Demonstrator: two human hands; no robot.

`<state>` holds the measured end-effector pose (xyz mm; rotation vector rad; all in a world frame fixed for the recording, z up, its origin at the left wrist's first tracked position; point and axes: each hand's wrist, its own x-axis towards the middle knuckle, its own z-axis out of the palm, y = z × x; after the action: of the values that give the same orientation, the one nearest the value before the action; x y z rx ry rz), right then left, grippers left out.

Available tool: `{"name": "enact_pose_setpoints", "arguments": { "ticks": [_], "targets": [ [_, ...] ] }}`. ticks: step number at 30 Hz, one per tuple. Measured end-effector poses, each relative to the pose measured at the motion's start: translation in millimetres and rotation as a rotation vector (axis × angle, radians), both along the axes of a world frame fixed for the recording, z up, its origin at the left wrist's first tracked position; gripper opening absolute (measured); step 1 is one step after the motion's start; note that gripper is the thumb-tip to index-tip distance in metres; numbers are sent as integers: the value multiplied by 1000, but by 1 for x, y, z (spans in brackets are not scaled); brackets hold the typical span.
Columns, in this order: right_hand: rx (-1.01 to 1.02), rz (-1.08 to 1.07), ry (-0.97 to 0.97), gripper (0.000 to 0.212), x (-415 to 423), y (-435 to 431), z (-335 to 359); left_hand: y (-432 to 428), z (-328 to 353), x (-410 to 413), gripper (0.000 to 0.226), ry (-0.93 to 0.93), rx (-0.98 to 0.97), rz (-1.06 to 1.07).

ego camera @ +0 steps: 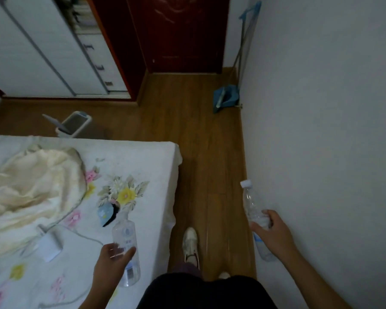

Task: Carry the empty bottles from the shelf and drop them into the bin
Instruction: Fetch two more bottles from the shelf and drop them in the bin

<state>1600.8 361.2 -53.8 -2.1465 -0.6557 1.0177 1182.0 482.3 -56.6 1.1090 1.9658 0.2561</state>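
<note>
From the head camera, a clear plastic left bottle (124,235) is gripped by the left hand (113,256), fingers and thumb curled round its lower half. It is held above the near right corner of the bed (147,157), with its neck pointing away from the person. A right bottle (251,202), clear with a white cap, is gripped round its middle by the right hand (271,230). It is held off the bed's right side, close to the white wall (321,108), with its cap tilted up and away. Both bottles appear empty.

The bin (75,126), white with its lid raised, is stood on the wooden floor (198,152) just beyond the bed's far edge. On the bed's left part a cream blanket (31,186) is heaped, and a white charger (50,245) with its cable is laid beside it. A pale shoe (190,240) is set on the floor along the bed's right side. Well beyond the bed, a blue dustpan (225,98) is propped against the wall near a dark red door (176,34).
</note>
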Motion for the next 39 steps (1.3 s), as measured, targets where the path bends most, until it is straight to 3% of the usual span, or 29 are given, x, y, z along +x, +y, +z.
{"name": "enact_pose_setpoints", "arguments": {
  "ticks": [4, 8, 15, 22, 27, 32, 35, 39],
  "targets": [
    [18, 20, -22, 42, 20, 80, -1, 66, -11, 18, 58, -39, -33, 46],
    [-21, -56, -49, 50, 40, 129, -7, 149, -20, 48, 72, -46, -18, -50],
    [-105, -217, -83, 56, 78, 180, -11, 293, 15, 151, 52, -65, 104, -304],
    [-139, -288, -84, 51, 135, 248, -17, 406, 34, 244, 58, -148, 142, -406],
    [-145, -245, -63, 56, 196, 334, -29, 468, 23, 274, 66, -83, 87, -308],
    [-93, -93, -32, 47, 243, 456, -16, 503, 20, 282, 32, -43, 44, -101],
    [-68, 71, -33, 38, 256, 535, -1, 514, 17, 276, 53, -10, 42, 51],
    [-21, 220, -38, 41, 266, 638, 14, 532, 13, 271, 53, -7, 17, 216]
  ]
}}
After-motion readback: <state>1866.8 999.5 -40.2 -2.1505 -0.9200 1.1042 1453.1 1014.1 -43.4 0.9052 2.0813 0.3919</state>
